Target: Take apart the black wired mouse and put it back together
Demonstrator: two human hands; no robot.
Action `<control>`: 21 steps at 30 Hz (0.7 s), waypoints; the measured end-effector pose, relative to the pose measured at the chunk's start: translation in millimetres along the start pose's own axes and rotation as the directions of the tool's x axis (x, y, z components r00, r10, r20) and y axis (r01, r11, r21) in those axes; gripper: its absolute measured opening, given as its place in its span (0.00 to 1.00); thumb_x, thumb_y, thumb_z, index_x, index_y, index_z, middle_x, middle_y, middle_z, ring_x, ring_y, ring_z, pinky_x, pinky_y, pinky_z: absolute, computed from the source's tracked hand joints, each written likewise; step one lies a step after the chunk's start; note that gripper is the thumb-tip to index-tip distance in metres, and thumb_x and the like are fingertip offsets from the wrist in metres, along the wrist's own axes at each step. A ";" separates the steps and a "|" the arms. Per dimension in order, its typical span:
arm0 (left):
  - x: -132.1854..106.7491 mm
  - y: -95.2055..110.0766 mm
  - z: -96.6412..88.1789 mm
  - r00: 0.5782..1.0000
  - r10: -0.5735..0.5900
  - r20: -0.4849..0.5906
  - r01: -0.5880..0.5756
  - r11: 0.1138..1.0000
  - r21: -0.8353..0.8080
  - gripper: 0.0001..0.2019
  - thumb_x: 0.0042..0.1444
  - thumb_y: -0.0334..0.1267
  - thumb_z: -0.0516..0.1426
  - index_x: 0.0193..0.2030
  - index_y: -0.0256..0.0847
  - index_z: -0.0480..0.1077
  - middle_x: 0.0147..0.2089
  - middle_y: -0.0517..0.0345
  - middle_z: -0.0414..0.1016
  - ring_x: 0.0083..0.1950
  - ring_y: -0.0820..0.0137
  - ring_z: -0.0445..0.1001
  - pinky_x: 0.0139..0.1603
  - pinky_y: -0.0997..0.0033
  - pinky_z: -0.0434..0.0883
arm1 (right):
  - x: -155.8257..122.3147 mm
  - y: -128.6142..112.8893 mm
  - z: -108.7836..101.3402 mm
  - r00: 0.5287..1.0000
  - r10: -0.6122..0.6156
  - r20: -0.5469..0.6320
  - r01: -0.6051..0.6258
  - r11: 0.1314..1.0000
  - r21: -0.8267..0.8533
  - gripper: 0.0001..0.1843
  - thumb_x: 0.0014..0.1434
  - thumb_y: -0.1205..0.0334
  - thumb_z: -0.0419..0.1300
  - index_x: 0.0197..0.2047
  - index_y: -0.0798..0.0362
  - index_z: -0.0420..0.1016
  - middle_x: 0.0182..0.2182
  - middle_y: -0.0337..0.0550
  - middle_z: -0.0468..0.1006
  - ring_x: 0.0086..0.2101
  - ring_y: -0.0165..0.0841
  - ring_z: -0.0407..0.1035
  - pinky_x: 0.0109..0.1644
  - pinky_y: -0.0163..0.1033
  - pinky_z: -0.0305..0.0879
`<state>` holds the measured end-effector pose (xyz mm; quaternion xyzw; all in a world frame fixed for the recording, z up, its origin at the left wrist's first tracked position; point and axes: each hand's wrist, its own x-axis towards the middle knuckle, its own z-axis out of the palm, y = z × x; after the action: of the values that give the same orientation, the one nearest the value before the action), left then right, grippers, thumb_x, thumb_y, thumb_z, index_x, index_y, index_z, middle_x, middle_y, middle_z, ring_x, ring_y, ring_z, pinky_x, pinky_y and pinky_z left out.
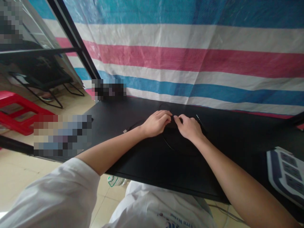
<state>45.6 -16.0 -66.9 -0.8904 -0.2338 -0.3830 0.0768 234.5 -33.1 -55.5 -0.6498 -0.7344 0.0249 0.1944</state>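
Observation:
A thin black cable (169,144) lies in loose loops on the black tabletop (152,161). Its USB plug (125,130) rests on the table beside my left forearm. Another slim, light-tipped end (198,117) sticks out just past my right hand. My left hand (157,123) is closed in a pinch on the cable, near the middle of the table. Close by, with a small gap between the fingertips, my right hand (189,126) has its thumb and bent fingers together on the cable too. The stretch of cable within the fingers is mostly hidden.
A white and dark blue power strip (286,172) stands at the table's right side. Behind the table hangs a striped plastic sheet (190,63). A black metal frame post (73,38) rises at the left, with a red stool (23,110) beyond. A bottle (116,181) stands below the front edge.

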 end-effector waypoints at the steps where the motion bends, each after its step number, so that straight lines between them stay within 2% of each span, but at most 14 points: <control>1: -0.6 -0.6 2.9 1.000 -0.023 0.011 0.023 1.000 -0.020 0.07 0.66 0.32 0.47 0.39 0.38 0.65 0.47 0.45 0.77 0.50 0.64 0.76 0.49 0.61 0.73 | -0.9 0.8 0.7 0.999 -0.030 -0.043 0.028 0.998 -0.051 0.25 0.67 0.43 0.46 0.40 0.52 0.77 0.31 0.54 0.80 0.32 0.46 0.75 0.32 0.42 0.63; 3: -1.6 -2.3 7.3 0.998 -0.065 0.028 0.066 0.996 -0.060 0.07 0.66 0.33 0.47 0.39 0.39 0.66 0.47 0.45 0.77 0.48 0.65 0.77 0.49 0.62 0.73 | -1.2 3.3 2.5 0.974 -0.147 -0.175 0.131 0.986 -0.100 0.22 0.66 0.47 0.49 0.42 0.54 0.77 0.36 0.56 0.79 0.37 0.48 0.75 0.35 0.45 0.66; 5: -2.0 -3.8 10.3 0.994 -0.094 0.048 0.098 0.991 -0.093 0.07 0.66 0.34 0.47 0.40 0.39 0.66 0.46 0.45 0.77 0.46 0.66 0.77 0.48 0.63 0.74 | -0.2 6.2 5.1 0.896 -0.326 -0.300 0.311 0.945 -0.097 0.16 0.65 0.55 0.53 0.43 0.56 0.76 0.39 0.56 0.79 0.41 0.48 0.73 0.40 0.46 0.69; 8: -2.2 -6.2 13.4 0.988 -0.143 0.067 0.150 0.979 -0.135 0.08 0.66 0.34 0.48 0.40 0.39 0.66 0.44 0.46 0.77 0.44 0.66 0.77 0.47 0.64 0.75 | 1.0 8.6 9.8 0.751 -0.553 -0.360 0.579 0.814 -0.044 0.10 0.62 0.64 0.55 0.42 0.56 0.75 0.37 0.52 0.79 0.40 0.43 0.73 0.45 0.46 0.70; 10: -2.5 -8.4 14.8 0.984 -0.167 0.059 0.175 0.971 -0.163 0.08 0.66 0.35 0.48 0.40 0.38 0.66 0.43 0.46 0.78 0.44 0.66 0.77 0.46 0.64 0.75 | 1.0 8.5 13.0 0.703 -0.598 -0.384 0.644 0.765 -0.014 0.08 0.62 0.64 0.56 0.40 0.55 0.75 0.36 0.50 0.80 0.39 0.42 0.73 0.45 0.46 0.70; 17: -5.3 -14.9 17.8 0.984 -0.172 0.047 0.178 0.955 -0.238 0.08 0.66 0.36 0.49 0.40 0.39 0.68 0.45 0.48 0.79 0.46 0.66 0.78 0.48 0.65 0.75 | 1.4 5.8 19.4 0.680 -0.567 -0.466 0.660 0.750 0.051 0.07 0.64 0.64 0.57 0.36 0.53 0.76 0.33 0.47 0.81 0.36 0.38 0.75 0.42 0.43 0.71; 21: -6.0 -15.6 18.5 0.976 -0.208 0.070 0.219 0.932 -0.288 0.08 0.65 0.37 0.50 0.40 0.39 0.69 0.44 0.50 0.80 0.46 0.67 0.79 0.48 0.67 0.76 | 2.0 5.3 18.8 0.664 -0.564 -0.490 0.678 0.730 0.079 0.08 0.64 0.63 0.57 0.34 0.54 0.76 0.31 0.47 0.81 0.34 0.37 0.75 0.41 0.42 0.71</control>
<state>46.5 1.4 -84.7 -0.8684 -0.2711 -0.4024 -0.1026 233.4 -26.2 -73.8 -0.3149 -0.8403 -0.0948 0.4310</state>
